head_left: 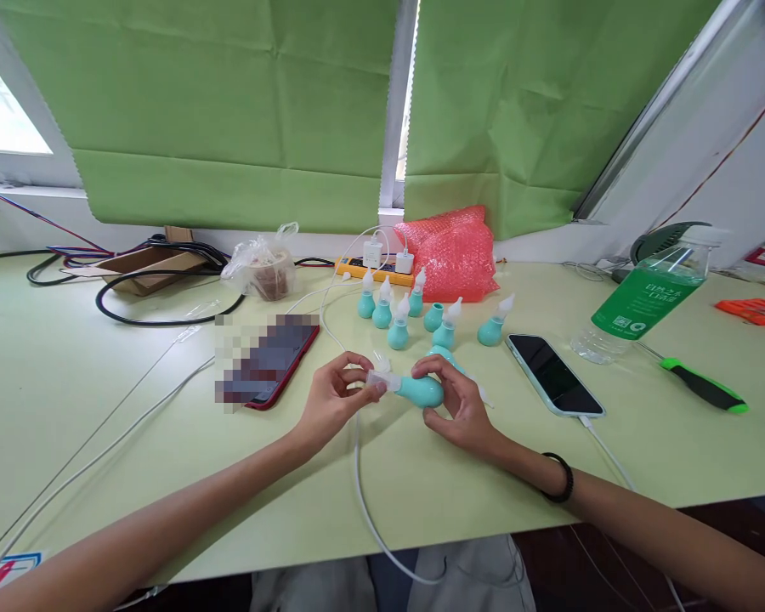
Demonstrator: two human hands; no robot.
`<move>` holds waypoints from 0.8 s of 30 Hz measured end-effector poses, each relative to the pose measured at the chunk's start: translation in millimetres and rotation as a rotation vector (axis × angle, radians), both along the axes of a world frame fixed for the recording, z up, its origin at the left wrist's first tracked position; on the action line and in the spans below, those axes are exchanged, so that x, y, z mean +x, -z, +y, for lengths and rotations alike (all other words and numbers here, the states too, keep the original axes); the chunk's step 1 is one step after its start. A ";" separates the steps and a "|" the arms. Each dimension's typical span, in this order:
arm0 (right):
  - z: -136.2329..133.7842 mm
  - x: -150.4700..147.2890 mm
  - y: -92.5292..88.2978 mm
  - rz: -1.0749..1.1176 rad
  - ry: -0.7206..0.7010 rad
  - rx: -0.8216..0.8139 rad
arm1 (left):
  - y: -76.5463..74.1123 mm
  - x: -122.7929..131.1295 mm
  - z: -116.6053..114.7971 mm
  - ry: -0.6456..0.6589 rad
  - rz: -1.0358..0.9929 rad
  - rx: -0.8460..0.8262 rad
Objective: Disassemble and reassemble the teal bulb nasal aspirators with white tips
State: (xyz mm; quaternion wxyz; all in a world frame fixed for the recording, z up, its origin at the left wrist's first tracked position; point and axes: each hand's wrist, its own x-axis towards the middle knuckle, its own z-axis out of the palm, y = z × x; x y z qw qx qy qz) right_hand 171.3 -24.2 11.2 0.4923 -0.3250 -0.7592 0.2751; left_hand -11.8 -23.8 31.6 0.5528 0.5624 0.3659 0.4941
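Near the middle of the table, the right hand [456, 399] has its fingers clamped around a teal suction bulb [422, 392] while the left hand [335, 395] pinches the clear nozzle [382, 380] at its neck. I judge it goes best with the bulb held steady and the nozzle kept in line with the neck. Just beyond stand seven more teal bulbs [398, 333], perhaps an eighth hidden behind the right hand, with one red-cased phone [274, 361] to the left and one pale blue phone [553, 374], one water bottle [650, 297] and one screwdriver [701, 387] to the right.
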 end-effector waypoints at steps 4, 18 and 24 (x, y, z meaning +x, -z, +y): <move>-2.2 1.0 0.4 0.007 0.022 0.041 | -0.9 1.1 -1.2 0.081 0.025 -0.072; -8.4 -1.8 1.9 -0.214 0.183 0.312 | 0.1 0.4 3.4 0.199 0.167 -0.105; -1.8 0.6 8.9 -0.264 0.242 0.484 | -0.3 2.4 0.5 0.234 0.219 -0.126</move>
